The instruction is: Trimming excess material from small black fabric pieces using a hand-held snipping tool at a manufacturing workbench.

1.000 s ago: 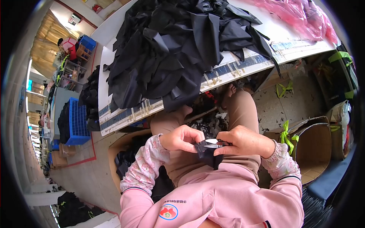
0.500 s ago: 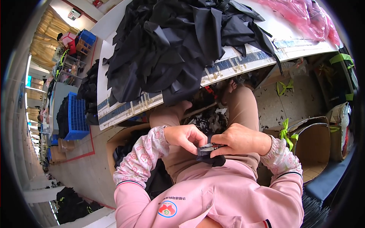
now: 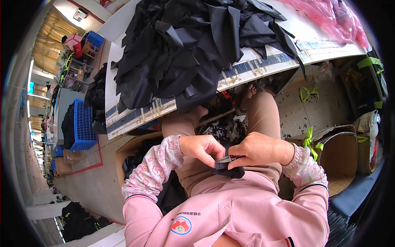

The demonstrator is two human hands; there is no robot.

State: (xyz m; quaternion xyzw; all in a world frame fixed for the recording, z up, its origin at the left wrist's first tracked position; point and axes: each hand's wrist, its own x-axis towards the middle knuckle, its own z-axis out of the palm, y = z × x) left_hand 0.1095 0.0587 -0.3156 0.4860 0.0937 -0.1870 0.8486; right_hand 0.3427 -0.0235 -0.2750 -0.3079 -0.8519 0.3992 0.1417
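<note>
Left hand (image 3: 202, 149) and right hand (image 3: 258, 150) close together over the lap, fingers of both pinched on a small piece of black fabric (image 3: 227, 168) with a pale strip at its top edge, held between them and hanging just below the fingertips. Beyond the knees, an open cardboard box (image 3: 135, 150) on the floor. Further out, a white worktable (image 3: 263, 61) heaped with black fabric pieces (image 3: 193, 49); blue crate (image 3: 84, 125) off to the left.

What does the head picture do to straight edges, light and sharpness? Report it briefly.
Head view: strong fisheye bend, so the white table's edge curves and a black rim rings the frame; even daylight, with bright glare far left by the yellow curtains; left hand and right hand on the small black piece look fairly sharp; the far-left floor blurs and squeezes.
</note>
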